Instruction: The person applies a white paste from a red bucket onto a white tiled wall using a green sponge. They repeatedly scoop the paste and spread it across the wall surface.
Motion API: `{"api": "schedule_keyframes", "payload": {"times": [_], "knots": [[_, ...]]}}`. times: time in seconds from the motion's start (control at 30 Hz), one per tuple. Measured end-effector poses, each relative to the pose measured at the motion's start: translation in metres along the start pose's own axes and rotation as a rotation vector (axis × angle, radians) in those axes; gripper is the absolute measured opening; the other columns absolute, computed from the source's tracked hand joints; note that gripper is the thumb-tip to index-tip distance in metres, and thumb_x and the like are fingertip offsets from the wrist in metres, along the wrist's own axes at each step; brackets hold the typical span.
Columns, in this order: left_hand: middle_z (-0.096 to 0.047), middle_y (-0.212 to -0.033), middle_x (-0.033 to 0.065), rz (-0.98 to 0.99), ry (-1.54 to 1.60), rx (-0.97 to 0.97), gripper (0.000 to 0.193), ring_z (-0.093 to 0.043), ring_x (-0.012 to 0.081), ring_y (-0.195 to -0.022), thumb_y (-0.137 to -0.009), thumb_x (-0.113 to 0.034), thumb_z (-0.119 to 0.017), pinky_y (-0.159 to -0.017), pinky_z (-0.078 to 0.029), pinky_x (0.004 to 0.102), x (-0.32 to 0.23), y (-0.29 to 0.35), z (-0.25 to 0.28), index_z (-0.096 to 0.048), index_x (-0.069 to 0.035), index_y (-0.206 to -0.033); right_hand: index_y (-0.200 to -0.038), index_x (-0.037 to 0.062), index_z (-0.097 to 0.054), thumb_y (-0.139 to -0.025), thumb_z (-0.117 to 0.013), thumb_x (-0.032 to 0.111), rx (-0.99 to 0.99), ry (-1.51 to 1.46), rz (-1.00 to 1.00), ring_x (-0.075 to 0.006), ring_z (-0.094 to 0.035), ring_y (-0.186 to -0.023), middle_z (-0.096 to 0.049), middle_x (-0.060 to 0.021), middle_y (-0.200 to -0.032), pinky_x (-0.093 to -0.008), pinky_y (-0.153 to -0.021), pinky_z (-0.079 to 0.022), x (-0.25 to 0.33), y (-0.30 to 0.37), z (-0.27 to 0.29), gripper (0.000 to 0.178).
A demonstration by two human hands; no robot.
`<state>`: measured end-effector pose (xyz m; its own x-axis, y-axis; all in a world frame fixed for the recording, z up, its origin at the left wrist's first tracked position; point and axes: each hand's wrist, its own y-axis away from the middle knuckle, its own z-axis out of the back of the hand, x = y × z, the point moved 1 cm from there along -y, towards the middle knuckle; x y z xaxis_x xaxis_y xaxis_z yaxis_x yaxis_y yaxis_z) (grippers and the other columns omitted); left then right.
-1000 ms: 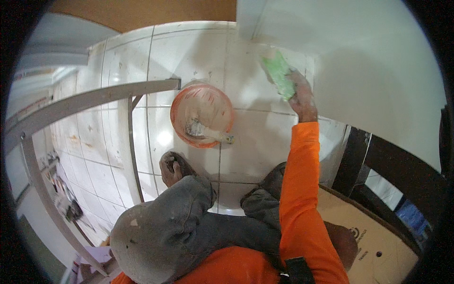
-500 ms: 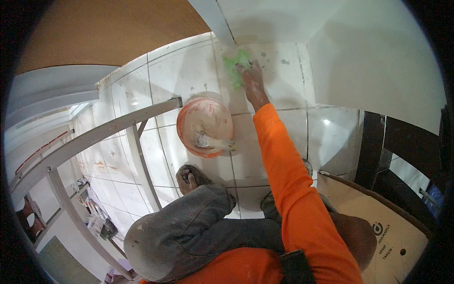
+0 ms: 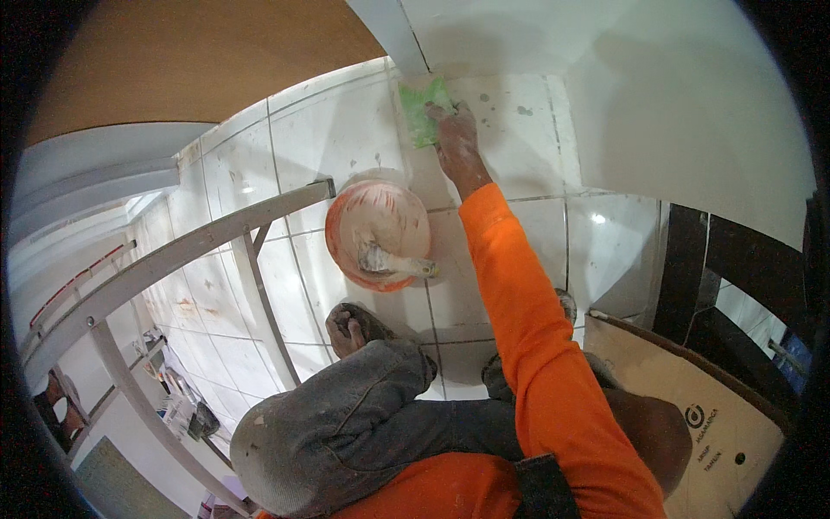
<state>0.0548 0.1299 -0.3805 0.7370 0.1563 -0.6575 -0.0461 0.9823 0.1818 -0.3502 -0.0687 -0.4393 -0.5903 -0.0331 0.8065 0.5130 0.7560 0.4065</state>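
My right hand, in an orange sleeve, reaches down to the tiled floor near the wall corner. Its fingers are closed on a thin green sheet, which lies against the white tiles; whether it is cloth or plastic I cannot tell. Closer to me and a little left stands a round orange-red basin coated inside with a pale mix. In it rests a brush smeared white, its handle over the rim on the right. My left hand is out of view.
A metal ladder-like frame slants along the left. A cardboard box stands at my right, beside dark wooden furniture. My bare foot is just below the basin. Tools lie at the far left. White walls close off the right.
My right hand and the green sheet have shifted slightly left and farther from me along the floor. The basin and brush stay put; the view has moved a little.
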Motion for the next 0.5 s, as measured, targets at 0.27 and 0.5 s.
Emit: {"api": "schedule_keyframes", "payload": {"times": [0.27, 0.5], "knots": [[-0.06, -0.115, 0.0168, 0.0, 0.013, -0.05, 0.039, -0.06, 0.0367, -0.111, -0.09, -0.013, -0.059, -0.099, -0.046, 0.0457, 0.001, 0.002, -0.006, -0.055, -0.003, -0.127, -0.131, 0.0007, -0.05, -0.097, -0.059, 0.007, 0.023, 0.074, -0.061, -0.0241, -0.065, -0.106, -0.063, -0.0134, -0.12, -0.0355, -0.09, -0.057, 0.015, 0.048, 0.034, 0.036], [-0.06, -0.115, 0.0167, 0.002, -0.002, -0.106, 0.039, -0.06, 0.0367, -0.111, -0.09, -0.013, -0.059, -0.099, -0.046, 0.0459, 0.008, 0.015, -0.016, -0.055, -0.003, -0.128, -0.151, -0.0026, -0.031, -0.098, -0.042, 0.011, 0.266, -0.314, -0.243, -0.0469, -0.053, -0.13, -0.051, -0.0226, -0.142, -0.0574, -0.107, -0.047, 0.063, 0.052, 0.047, 0.055]]}}
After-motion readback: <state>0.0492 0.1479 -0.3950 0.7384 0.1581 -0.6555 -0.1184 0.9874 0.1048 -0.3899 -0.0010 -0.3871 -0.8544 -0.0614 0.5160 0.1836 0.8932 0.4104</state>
